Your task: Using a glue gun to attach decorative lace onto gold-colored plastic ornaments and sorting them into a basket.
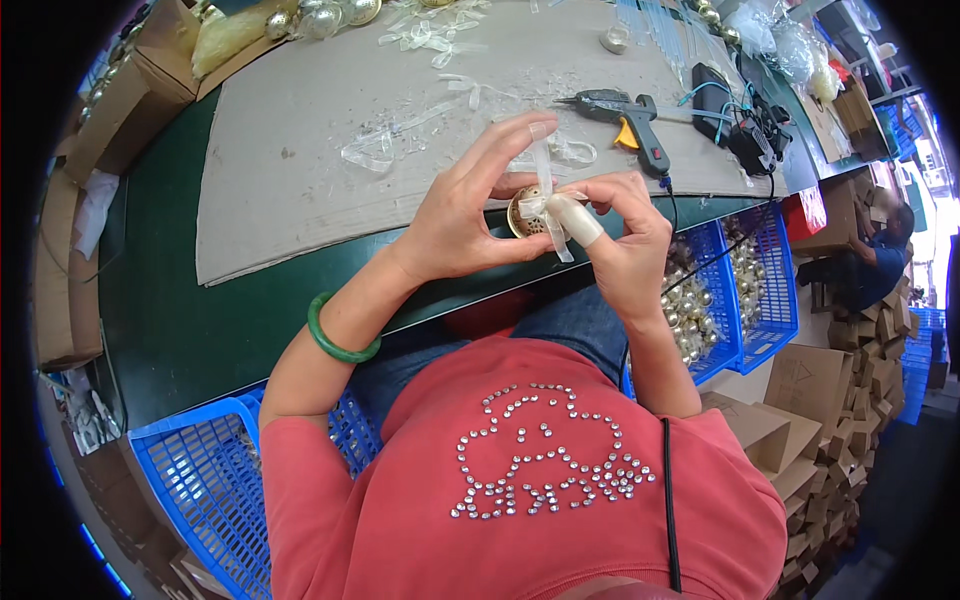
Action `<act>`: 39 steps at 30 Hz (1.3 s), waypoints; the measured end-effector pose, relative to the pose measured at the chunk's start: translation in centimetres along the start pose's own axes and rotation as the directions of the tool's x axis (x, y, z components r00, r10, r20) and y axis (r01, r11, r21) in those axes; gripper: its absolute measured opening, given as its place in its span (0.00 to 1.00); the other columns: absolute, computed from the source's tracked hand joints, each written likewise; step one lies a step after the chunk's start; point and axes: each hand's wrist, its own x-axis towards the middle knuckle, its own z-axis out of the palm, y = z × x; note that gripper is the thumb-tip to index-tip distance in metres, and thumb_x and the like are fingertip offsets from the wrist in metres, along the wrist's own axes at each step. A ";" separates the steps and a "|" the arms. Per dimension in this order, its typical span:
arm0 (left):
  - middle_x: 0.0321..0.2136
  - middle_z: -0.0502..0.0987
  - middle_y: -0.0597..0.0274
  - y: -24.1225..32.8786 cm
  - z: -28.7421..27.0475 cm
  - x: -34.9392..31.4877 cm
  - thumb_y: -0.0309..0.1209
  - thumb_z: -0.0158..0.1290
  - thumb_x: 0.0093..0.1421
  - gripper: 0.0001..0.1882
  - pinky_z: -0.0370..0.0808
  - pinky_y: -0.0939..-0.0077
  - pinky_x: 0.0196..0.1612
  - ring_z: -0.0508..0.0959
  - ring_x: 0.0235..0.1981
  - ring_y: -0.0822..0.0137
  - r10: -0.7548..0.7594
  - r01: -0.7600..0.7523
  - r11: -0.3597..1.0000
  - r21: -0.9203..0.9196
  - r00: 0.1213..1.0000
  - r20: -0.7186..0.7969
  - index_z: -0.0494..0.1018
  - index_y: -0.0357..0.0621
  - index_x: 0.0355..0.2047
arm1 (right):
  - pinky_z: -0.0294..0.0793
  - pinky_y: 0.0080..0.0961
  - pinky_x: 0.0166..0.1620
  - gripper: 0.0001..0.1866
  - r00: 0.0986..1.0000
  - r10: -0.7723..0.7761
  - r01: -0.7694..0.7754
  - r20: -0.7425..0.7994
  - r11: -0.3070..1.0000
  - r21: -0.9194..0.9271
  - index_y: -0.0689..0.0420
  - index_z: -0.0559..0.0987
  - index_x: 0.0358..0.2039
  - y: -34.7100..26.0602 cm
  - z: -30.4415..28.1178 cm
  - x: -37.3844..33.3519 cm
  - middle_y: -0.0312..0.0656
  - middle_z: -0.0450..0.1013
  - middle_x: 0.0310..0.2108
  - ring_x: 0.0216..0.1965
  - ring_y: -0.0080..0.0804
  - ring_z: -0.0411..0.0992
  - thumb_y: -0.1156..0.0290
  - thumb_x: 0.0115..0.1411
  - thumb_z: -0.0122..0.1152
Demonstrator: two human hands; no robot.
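Over the near edge of the workbench, my left hand (458, 215) curls its fingers and thumb around a small round gold ornament (518, 214) with a pierced pattern. A translucent white ribbon (543, 165) lies across the ornament's face, with a bow or knot at its middle. Closed in a pinch, my right hand (630, 235) presses the ribbon at that knot. Its thumb wears a whitish covering. My fingers hide part of the ornament.
Beyond my hands, a black glue gun (650, 150) with an orange trigger lies on a cardboard sheet (300, 150). Loose ribbons (430, 35) are scattered there. Blue baskets (735, 290) of gold balls stand at right; another basket (190, 460) is at left. A person (880, 265) sits far right.
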 end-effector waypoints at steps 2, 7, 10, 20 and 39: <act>0.72 0.60 0.52 -0.3 -0.1 0.0 0.24 0.74 0.49 0.53 0.83 0.60 0.59 0.77 0.63 0.56 0.031 -0.031 0.998 0.049 0.999 0.010 0.60 0.49 0.74 | 0.69 0.22 0.43 0.10 0.999 -0.042 0.039 -0.029 0.994 -0.098 0.61 0.88 0.39 -0.3 0.3 0.0 0.38 0.82 0.36 0.39 0.26 0.72 0.74 0.56 0.75; 0.74 0.56 0.51 -1.0 0.1 -0.2 0.24 0.74 0.51 0.54 0.82 0.57 0.61 0.76 0.64 0.53 0.016 -0.017 1.000 -0.025 1.000 -0.024 0.57 0.48 0.75 | 0.73 0.23 0.49 0.16 0.981 0.193 -0.196 0.035 0.970 0.141 0.62 0.82 0.52 0.9 0.6 0.0 0.40 0.79 0.46 0.45 0.28 0.74 0.70 0.65 0.69; 0.75 0.52 0.51 -0.3 -0.1 -0.2 0.26 0.75 0.51 0.56 0.81 0.57 0.63 0.76 0.64 0.51 -0.050 0.050 0.997 -0.066 0.999 -0.008 0.54 0.47 0.76 | 0.74 0.25 0.56 0.21 0.949 0.302 -0.310 0.093 0.835 0.454 0.63 0.74 0.64 1.2 -0.3 -0.6 0.43 0.76 0.55 0.54 0.29 0.75 0.68 0.74 0.58; 0.76 0.49 0.51 -0.7 0.3 0.2 0.30 0.79 0.47 0.62 0.80 0.55 0.64 0.76 0.64 0.48 -0.047 0.045 0.998 -0.051 0.998 -0.030 0.51 0.47 0.77 | 0.80 0.29 0.52 0.19 0.951 0.297 -0.302 0.088 0.826 0.475 0.61 0.79 0.53 1.4 -0.1 -3.0 0.42 0.74 0.56 0.56 0.27 0.74 0.76 0.61 0.72; 0.72 0.57 0.37 -0.2 2.8 -0.6 0.39 0.80 0.44 0.53 0.83 0.52 0.57 0.68 0.70 0.41 0.205 -0.207 0.971 0.121 0.978 0.032 0.64 0.45 0.67 | 0.70 0.30 0.66 0.37 0.795 0.347 -0.606 0.497 0.486 0.630 0.60 0.64 0.73 1.7 -1.8 -3.7 0.41 0.73 0.63 0.63 0.26 0.70 0.69 0.68 0.68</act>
